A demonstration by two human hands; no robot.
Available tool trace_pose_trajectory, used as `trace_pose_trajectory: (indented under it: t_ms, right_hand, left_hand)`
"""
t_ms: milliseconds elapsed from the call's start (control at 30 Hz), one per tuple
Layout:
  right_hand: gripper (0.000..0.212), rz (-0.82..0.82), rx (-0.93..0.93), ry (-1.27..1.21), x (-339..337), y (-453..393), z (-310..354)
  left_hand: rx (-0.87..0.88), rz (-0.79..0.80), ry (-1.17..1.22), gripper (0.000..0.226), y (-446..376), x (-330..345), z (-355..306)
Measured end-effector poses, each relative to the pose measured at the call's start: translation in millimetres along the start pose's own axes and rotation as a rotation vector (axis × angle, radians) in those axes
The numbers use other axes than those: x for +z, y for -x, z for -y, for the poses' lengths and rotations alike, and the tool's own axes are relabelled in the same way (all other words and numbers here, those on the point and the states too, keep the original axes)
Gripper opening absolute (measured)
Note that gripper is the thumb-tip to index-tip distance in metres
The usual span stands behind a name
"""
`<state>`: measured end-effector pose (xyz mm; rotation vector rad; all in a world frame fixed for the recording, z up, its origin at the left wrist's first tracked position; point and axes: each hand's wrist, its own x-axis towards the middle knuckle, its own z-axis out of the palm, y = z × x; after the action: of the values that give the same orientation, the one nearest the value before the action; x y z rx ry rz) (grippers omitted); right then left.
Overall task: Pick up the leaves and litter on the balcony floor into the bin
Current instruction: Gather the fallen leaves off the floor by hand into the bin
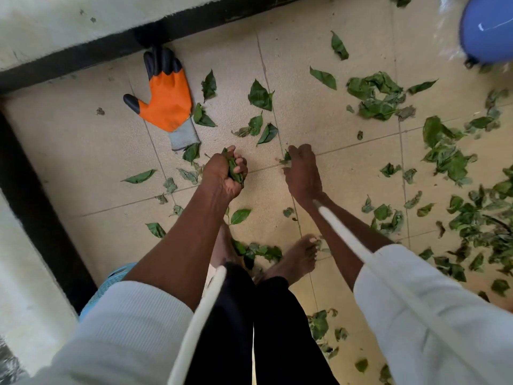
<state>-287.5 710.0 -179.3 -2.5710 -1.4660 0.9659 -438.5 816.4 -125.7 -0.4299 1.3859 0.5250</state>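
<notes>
1. We stand barefoot on the tiled floor [347, 129] among scattered leaves [455, 162].
2. Our left hand [223, 173] is clenched round a bunch of leaves.
3. Our right hand [302, 173] pinches one leaf [286, 157] at the floor.
4. Beyond lies an orange glove [166, 98]; a blue bin [488, 29] sits far right.

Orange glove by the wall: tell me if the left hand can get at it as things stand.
Probably not freely. The floor between the left hand and the orange glove is open, with only loose leaves, but its fingers are already curled round a bunch of leaves, so gripping the glove would be awkward.
</notes>
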Motion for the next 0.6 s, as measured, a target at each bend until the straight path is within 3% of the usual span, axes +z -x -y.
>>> trace_pose_trajectory:
  t_ms: [133, 300, 367, 467, 533, 600]
  right_hand:
    - [0.025, 0.007, -0.128, 0.061, 9, -13, -9]
    - [0.019, 0.001, -0.073, -0.057, -11, -23, 19]
    - [0.015, -0.027, -0.176, -0.071, -17, -29, 38]
    - [0.011, 0.016, -0.448, 0.167, -16, -42, 56]
    - [0.017, 0.116, -0.459, 0.266, -11, -45, 63]
    - [0.021, 0.114, -0.438, 0.298, -7, -40, 62]
  left_hand:
    - [0.000, 0.036, -0.057, 0.021, -5, -1, -1]
    - [0.052, 0.005, -0.093, 0.019, -5, -1, -6]
    - [0.070, -0.012, -0.101, 0.020, -4, -1, -9]
    - [0.077, -0.017, -0.122, 0.020, -4, 0, -16]
    - [0.089, -0.019, -0.136, 0.020, -4, 1, -22]
    - [0.100, -0.021, -0.149, 0.019, -4, 0, -28]
